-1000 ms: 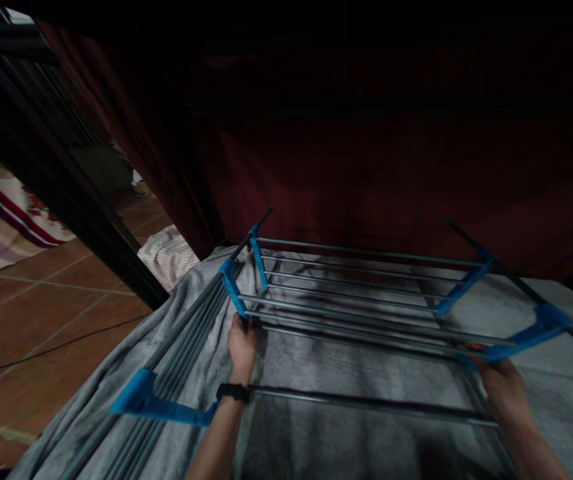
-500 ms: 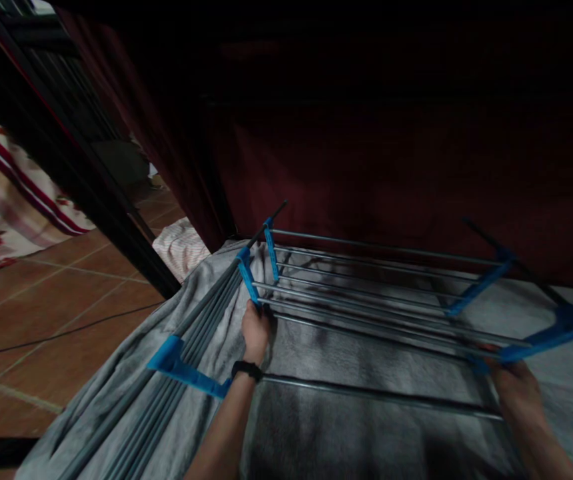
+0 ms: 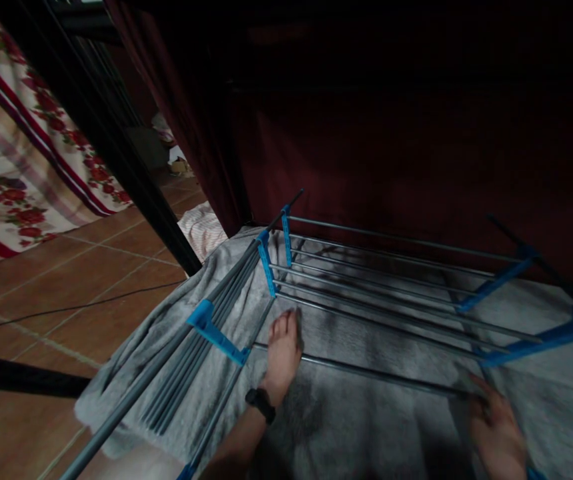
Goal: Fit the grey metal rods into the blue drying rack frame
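Observation:
A drying rack (image 3: 381, 309) of grey metal rods and blue plastic brackets lies on a grey plush blanket (image 3: 336, 413). My left hand (image 3: 285, 343), a black band at its wrist, is over the near crossbar (image 3: 366, 373), fingers stretched out and holding nothing. Whether it touches that bar I cannot tell. Blurred by motion, my right hand (image 3: 499, 430) is near the crossbar's right end, its grip unclear. Beyond my left fingers stands a blue bracket (image 3: 267, 267); another blue bracket (image 3: 221, 340) is to the left. A bundle of grey rods (image 3: 201, 340) lies along the left side.
A dark red curtain (image 3: 366, 167) hangs behind the rack. On the left, a black post (image 3: 131, 180) slants down beside the bed edge. Brown floor tiles (image 3: 66, 280) with a thin dark cable (image 3: 91, 303) lie beyond it, under a floral cloth (image 3: 21, 147).
My left hand has let go of the rack by the blue bracket and moved nearer. The right hand has left the right bracket and come nearer too. The view has shifted left.

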